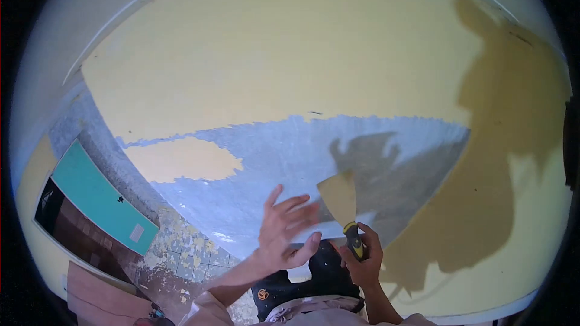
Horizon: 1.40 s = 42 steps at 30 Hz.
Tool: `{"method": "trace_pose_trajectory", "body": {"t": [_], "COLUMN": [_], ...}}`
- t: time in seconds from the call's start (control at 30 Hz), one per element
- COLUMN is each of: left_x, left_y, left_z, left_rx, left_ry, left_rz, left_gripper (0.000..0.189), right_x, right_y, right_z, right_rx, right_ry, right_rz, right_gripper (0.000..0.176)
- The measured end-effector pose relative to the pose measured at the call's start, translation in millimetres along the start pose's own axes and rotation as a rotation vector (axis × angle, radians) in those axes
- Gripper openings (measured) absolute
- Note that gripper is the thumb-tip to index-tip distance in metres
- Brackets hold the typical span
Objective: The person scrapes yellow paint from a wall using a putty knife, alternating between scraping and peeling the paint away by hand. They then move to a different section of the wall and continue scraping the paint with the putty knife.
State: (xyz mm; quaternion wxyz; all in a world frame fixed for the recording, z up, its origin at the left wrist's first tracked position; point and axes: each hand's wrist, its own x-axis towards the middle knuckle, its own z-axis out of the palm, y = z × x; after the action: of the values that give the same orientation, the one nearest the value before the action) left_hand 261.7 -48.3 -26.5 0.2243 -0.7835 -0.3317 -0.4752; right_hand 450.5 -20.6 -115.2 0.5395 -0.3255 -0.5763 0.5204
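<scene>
My right hand (364,258) is wrapped round the black and yellow handle of a putty knife (339,196), its wide blade pointing up towards the wall. To the left of it my left hand (286,229) is raised with fingers spread and nothing in it. Both hands are in front of a wall where yellow paint (290,54) covers the upper part and a bare grey-blue patch (284,151) shows below a ragged edge. An island of yellow paint (187,160) stands within the left of that patch.
A green door (103,196) stands open at a doorway on the left. Paint flakes (187,244) litter the tiled floor below the wall. My shadow (501,115) falls across the right of the wall. A pinkish panel (99,299) is at the lower left.
</scene>
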Motion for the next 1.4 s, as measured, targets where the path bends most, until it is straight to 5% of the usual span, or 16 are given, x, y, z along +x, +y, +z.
{"method": "trace_pose_trajectory", "body": {"t": [0.07, 0.1, 0.2, 0.27, 0.33, 0.47, 0.6, 0.67, 0.7, 0.87, 1.0, 1.1, 1.13, 1.2, 1.27, 1.4], "left_x": [-8.1, -18.0, -41.8, -53.0, -58.9, -49.7, -52.5, -59.5, -58.4, -55.5, -64.7, -56.0, -56.3, -57.4, -53.9, -18.7], "left_y": [14.0, 18.4, 48.4, 50.8, 48.6, 28.0, 32.0, 43.0, 44.7, 45.7, 49.5, 36.8, 29.7, 2.5, -31.8, -106.0], "left_z": [26.9, 31.2, 60.7, 61.8, 56.0, 28.3, 41.5, 50.4, 51.0, 48.6, 48.1, 23.8, 12.1, -13.2, -39.6, -93.7], "left_rx": [-0.502, -0.519, -1.051, -1.127, -1.204, -1.052, -1.332, -1.505, -1.323, -1.374, -1.295, -1.361, -1.276, -0.862, -0.422, 0.164], "left_ry": [0.366, 0.255, 0.494, 0.473, 0.443, 0.441, 0.564, 0.343, 0.267, 0.278, 0.221, -0.091, -0.068, -0.067, 0.09, 0.461], "left_rz": [-0.571, -0.72, -1.317, -1.33, -1.354, -1.474, -1.543, -1.594, -1.84, -1.781, -1.713, -1.496, -1.408, -1.254, -1.18, -0.676], "left_gripper": [0.066, 0.083, 0.063, 0.052, 0.044, 0.044, 0.04, 0.035, 0.034, 0.037, 0.043, 0.065, 0.066, 0.057, 0.046, 0.033], "right_x": [0.0, -0.3, -1.2, -4.3, -8.0, -18.4, -8.2, -7.2, -5.5, 22.4, 44.5, 62.8, 64.8, 74.0, 112.0, 139.4], "right_y": [-1.2, -0.3, 17.2, 19.1, 38.3, 7.3, 14.4, 18.9, 18.6, -7.2, -16.5, -30.9, -33.9, -36.8, -58.3, -168.4], "right_z": [4.7, 9.3, 24.2, 31.6, 28.7, 28.0, 24.8, 19.8, 17.3, 1.7, 17.5, 28.6, 26.7, 3.7, 12.7, 73.8], "right_rx": [0.017, 0.064, -0.056, -0.032, -0.332, 0.004, -0.458, -0.391, -0.33, -0.597, -0.259, -0.057, 0.058, 0.342, 0.345, 0.499], "right_ry": [0.05, 0.052, -0.013, -0.07, -0.28, -0.519, -0.426, -0.402, -0.372, -0.408, -0.462, -0.447, -0.405, -0.305, -0.108, -0.482], "right_rz": [0.105, 0.109, 0.047, 0.102, -0.217, -0.096, -0.637, -0.549, -0.506, -0.657, -0.769, -0.838, -0.797, -0.334, -0.745, -0.821], "right_gripper": [0.054, 0.052, 0.05, 0.049, 0.052, 0.06, 0.055, 0.043, 0.04, 0.033, 0.027, 0.024, 0.023, 0.023, 0.045, 0.062]}}
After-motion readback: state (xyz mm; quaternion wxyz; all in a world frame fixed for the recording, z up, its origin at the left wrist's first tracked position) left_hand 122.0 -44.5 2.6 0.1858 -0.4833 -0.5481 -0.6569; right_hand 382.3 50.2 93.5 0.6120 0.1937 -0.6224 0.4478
